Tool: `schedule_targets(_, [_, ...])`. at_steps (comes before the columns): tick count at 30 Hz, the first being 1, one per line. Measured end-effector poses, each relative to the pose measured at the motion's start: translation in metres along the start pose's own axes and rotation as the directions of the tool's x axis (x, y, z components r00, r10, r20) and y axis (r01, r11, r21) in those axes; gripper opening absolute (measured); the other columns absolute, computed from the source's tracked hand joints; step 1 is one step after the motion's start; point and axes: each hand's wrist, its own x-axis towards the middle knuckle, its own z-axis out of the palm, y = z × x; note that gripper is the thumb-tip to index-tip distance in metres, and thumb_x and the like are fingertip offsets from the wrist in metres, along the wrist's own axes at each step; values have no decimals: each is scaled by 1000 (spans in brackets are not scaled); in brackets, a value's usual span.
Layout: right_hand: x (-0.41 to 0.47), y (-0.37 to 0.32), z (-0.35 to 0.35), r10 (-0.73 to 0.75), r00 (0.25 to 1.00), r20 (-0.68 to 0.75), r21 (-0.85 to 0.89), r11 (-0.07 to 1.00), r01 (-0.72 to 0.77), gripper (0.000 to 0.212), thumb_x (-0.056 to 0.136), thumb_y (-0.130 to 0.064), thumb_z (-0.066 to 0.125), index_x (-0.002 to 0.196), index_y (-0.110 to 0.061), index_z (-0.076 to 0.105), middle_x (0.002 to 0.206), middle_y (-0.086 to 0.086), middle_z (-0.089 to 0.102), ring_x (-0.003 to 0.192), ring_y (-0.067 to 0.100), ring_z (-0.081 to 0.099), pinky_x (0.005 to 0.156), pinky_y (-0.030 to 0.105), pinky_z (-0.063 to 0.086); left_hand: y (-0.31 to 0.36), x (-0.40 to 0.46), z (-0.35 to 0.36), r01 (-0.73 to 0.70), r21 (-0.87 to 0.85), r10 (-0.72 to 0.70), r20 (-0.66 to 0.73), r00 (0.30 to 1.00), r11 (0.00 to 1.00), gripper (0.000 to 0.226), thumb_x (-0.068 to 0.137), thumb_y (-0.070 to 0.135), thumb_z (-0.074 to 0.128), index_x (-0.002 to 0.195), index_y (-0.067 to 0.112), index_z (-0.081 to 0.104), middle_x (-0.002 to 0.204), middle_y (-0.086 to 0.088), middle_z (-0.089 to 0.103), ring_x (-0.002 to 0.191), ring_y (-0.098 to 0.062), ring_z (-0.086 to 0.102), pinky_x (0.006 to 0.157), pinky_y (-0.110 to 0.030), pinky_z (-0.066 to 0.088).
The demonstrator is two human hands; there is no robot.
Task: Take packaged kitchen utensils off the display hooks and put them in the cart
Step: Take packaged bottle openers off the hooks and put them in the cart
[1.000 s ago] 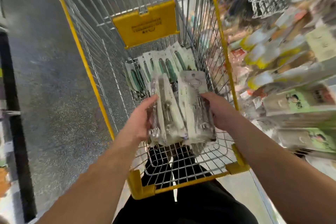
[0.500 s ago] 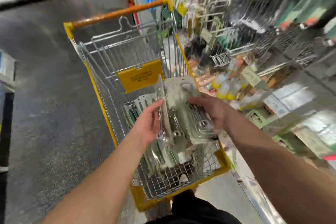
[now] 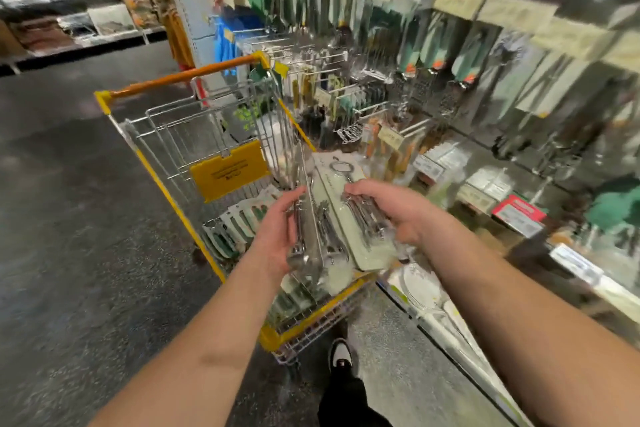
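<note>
Both hands, left hand and right hand, pinch a fanned stack of utensil packs over the cart, seemingly so they drop in together.

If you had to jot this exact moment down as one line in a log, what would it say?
stage: loading cart | left hand: holds utensil packs | right hand: holds pale-green pack | position: above cart | cart: green-handled packs inside

Motion blur smears my whole view, worst on the display hooks at right. Dim store light glints off the floor; wide-angle distortion bends my forearms at the edges.
</note>
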Motion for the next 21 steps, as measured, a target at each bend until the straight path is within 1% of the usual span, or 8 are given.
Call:
schedule_targets(2, [-30,8,-10,-3,999,-55,3,1000,3,36,87,-39,70,111,-13,71,107,8,76,101,30,71,100,48,52,-9,-16,20,4,39,-5,23,1000,999,31,87,39,68,109,17,72,91,-9,75,79,-27,71,93,-53,54])
schedule_targets(6, [-86,24,-40,-1,982,-188,14,1000,3,63,60,-52,79,110,-13,74,106,9,76,105,32,70,101,52,52,-31,-49,68,68,132,-83,108,991,989,34,90,38,65,105,9,72,82,-12,74,69,-27,71,80,-45,56])
schedule_targets(10, [-142,42,-73,25,970,-241,157,987,14,30,82,-34,73,102,-11,73,100,12,76,90,28,71,94,47,54,-56,-70,107,81,180,-108,145,984,980,46,91,45,62,113,5,70,76,-11,75,62,-26,72,73,-39,58])
schedule_targets(13, [-197,68,-100,22,925,-379,242,967,77,21,83,-30,75,94,-13,71,96,18,70,84,27,62,84,37,53,-84,-107,142,70,226,-122,225,967,972,34,95,42,59,108,11,69,66,-5,75,53,-18,71,47,-27,56])
schedule_targets(15, [-235,89,-119,51,889,-455,281,956,89,40,75,-32,81,104,-8,70,103,24,68,87,27,60,89,44,56,-108,-136,167,48,253,-122,284,951,966,27,99,38,54,97,14,67,60,-1,73,47,-12,68,34,-20,47])
schedule_targets(18, [-293,134,-149,90,857,-507,293,953,73,80,39,-44,94,109,-12,72,105,13,59,94,26,53,93,45,50,-158,-165,205,98,267,-192,352,916,959,34,98,39,55,103,11,73,76,-7,76,64,-21,74,54,-29,60])
schedule_targets(19, [-316,149,-158,101,848,-520,314,946,80,73,42,-42,93,106,-12,72,103,12,58,93,26,53,87,41,50,-179,-176,217,121,270,-216,356,909,955,35,97,39,56,106,10,75,83,-9,77,70,-25,74,63,-34,62])
schedule_targets(21, [-375,172,-163,108,809,-577,307,947,92,31,75,-33,80,97,-15,67,98,7,64,85,25,59,75,30,49,-224,-196,239,141,297,-253,386,887,944,38,95,41,59,112,11,74,91,-10,76,80,-28,74,75,-41,61])
